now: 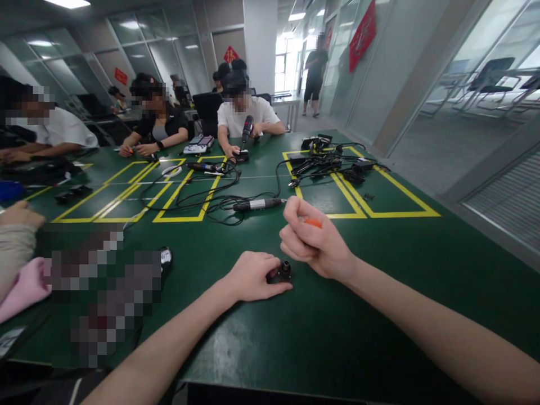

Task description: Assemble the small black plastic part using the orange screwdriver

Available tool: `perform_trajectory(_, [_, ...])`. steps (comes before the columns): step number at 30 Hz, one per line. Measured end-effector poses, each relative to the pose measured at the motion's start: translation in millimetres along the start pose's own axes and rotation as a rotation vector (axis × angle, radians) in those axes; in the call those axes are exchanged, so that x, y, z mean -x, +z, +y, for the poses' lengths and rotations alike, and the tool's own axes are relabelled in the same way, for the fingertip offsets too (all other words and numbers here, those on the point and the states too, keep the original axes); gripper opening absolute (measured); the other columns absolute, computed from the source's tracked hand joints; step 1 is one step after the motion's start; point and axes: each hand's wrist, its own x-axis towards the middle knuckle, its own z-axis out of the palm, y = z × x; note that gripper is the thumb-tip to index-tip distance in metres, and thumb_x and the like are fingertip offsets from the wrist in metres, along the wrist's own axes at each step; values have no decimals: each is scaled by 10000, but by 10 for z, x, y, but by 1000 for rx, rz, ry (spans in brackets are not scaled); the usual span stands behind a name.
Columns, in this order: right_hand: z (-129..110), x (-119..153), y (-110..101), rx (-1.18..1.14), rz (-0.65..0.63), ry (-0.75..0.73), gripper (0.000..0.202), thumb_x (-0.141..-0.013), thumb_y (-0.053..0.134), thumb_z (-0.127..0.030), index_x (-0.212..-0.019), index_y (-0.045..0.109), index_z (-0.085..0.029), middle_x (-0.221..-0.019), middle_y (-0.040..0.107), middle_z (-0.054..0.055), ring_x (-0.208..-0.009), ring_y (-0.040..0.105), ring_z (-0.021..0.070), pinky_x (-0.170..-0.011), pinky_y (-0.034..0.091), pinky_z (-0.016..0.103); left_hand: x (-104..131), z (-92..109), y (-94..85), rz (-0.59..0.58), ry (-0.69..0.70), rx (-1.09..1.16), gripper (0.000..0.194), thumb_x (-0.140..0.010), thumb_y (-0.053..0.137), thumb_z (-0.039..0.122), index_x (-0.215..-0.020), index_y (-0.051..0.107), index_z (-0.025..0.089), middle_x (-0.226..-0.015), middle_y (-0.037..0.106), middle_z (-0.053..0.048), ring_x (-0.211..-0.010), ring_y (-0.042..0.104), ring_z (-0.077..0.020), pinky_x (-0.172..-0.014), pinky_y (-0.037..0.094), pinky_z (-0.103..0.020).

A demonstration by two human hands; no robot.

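On the green table [358,315], a small black part with a round raised collar [286,271] stands near the middle. My left hand [255,277] holds it from the left, thumb in front and fingers behind. Just above and to the right, my right hand [312,239] is closed around an orange-handled object [313,223]. Most of that object is hidden inside the fist. My right hand is apart from the black part.
Beyond my hands lies a grey and black corded tool [259,205]. Tangled black cables [324,163] lie at the back right. A person across the table holds a power driver [247,128]. Another person's hand [21,216] is at the left edge.
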Motion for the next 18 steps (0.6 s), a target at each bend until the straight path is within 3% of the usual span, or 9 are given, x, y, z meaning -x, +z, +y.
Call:
perform_trajectory(5, [17, -22, -87, 273, 93, -4, 218, -944, 630, -357, -935, 440, -252, -463, 435, -148, -364, 358, 67, -415, 258, 188, 13, -69, 13, 40, -43, 49, 404, -913, 666, 447, -660, 506, 177, -653, 560, 29, -582, 468, -107, -572, 269, -247])
perform_trajectory(9, [-50, -69, -162, 578, 104, 19, 84, -903, 591, -262, -917, 521, -219, -636, 574, -61, -568, 535, 111, -575, 424, 250, 20, -135, -18, 80, -113, 34, 354, -939, 635, 371, -667, 520, 175, -622, 524, 38, -576, 449, -107, -584, 266, -248])
perform_trajectory(11, [-91, -101, -198, 785, 131, 31, 67, -876, 578, -246, -830, 546, -208, -717, 590, -26, -664, 548, 128, -643, 430, 274, 34, -177, -56, 89, -157, 35, 332, -924, 656, 353, -671, 536, 175, -621, 524, 43, -572, 451, -105, -581, 274, -247])
perform_trajectory(14, [-119, -129, -241, 1050, 204, 116, 127, -844, 598, -281, -753, 547, -210, -652, 540, -37, -627, 495, 131, -637, 377, 287, 56, -234, -107, 106, -170, 37, 249, -918, 666, 361, -750, 620, 183, -676, 575, 29, -618, 514, -122, -593, 330, -253])
perform_trajectory(16, [-118, -128, -254, 1128, 229, 178, 147, -829, 612, -298, -740, 531, -215, -588, 496, -57, -577, 461, 124, -624, 355, 288, 59, -246, -117, 142, -118, 37, 222, -911, 678, 412, -943, 698, 193, -831, 658, -11, -754, 600, -163, -671, 425, -276])
perform_trajectory(18, [-119, -121, -253, 1129, 214, 201, 149, -828, 602, -294, -740, 509, -218, -571, 473, -69, -558, 440, 116, -623, 352, 284, 48, -228, -102, 166, -31, 35, 372, -894, 697, 468, -1152, 694, 201, -1080, 695, -71, -956, 639, -221, -827, 497, -337])
